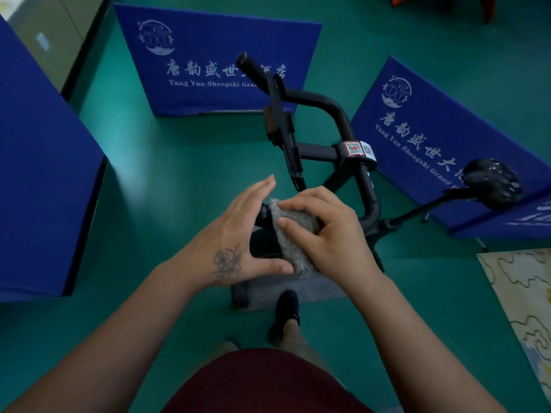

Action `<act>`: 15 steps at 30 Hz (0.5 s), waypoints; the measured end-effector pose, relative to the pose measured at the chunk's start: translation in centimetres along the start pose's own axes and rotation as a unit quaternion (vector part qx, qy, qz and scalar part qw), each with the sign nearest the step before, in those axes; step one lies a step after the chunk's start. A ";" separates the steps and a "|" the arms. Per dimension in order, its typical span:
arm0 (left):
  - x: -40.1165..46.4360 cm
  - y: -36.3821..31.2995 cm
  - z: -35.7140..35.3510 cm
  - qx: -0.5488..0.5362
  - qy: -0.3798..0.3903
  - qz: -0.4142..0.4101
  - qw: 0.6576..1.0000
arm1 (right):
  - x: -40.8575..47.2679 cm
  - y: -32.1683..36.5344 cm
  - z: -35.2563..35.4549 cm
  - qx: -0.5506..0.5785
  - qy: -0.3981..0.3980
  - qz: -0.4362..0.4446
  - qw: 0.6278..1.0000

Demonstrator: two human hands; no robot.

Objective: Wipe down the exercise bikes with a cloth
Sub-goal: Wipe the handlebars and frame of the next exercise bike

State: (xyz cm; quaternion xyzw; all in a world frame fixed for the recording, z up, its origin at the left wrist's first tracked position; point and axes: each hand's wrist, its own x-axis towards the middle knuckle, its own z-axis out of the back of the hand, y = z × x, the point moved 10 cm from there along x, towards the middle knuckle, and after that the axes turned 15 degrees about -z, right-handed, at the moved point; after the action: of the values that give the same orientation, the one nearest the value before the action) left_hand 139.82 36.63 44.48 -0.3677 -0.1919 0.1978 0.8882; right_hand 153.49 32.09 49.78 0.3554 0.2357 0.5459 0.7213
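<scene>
The grey fuzzy cloth (293,231) is wrapped over the near grip of the black exercise bike's handlebar (322,104), under my right hand (331,234), whose curled fingers pinch it there. My left hand (238,234) lies beside it, fingers straight, thumb touching the cloth's lower edge.

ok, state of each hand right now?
Left hand: open, fingers straight, thumb touching the cloth.
Right hand: gripping the cloth around the handlebar grip.
</scene>
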 end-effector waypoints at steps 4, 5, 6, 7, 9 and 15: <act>0.4 0.0 -0.2 0.002 0.037 0.014 0.999 | -0.2 -2.5 0.3 -0.059 0.001 -0.028 0.998; 0.5 0.0 -0.2 0.006 0.047 0.015 0.999 | -0.2 -3.1 0.5 -0.082 -0.003 -0.036 0.996; 0.5 0.1 -0.2 0.009 0.053 0.015 0.998 | -0.2 -3.4 0.7 -0.098 -0.008 -0.042 0.994; 0.5 0.1 -0.2 0.009 0.056 0.015 0.998 | -0.2 -3.6 0.9 -0.102 -0.013 -0.048 0.994; 0.5 0.1 -0.3 0.002 0.051 0.013 0.999 | -0.4 -3.2 1.0 -0.058 -0.020 -0.061 0.996; 0.5 0.5 -0.2 -0.008 0.040 0.013 0.999 | -1.4 -1.4 -0.5 0.010 -0.063 -0.050 0.997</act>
State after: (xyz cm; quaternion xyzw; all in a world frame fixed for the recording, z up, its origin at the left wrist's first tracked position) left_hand 140.28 37.08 44.06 -0.3849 -0.1533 0.1934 0.8893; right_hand 153.62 30.65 48.31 0.3841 0.2125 0.4835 0.7574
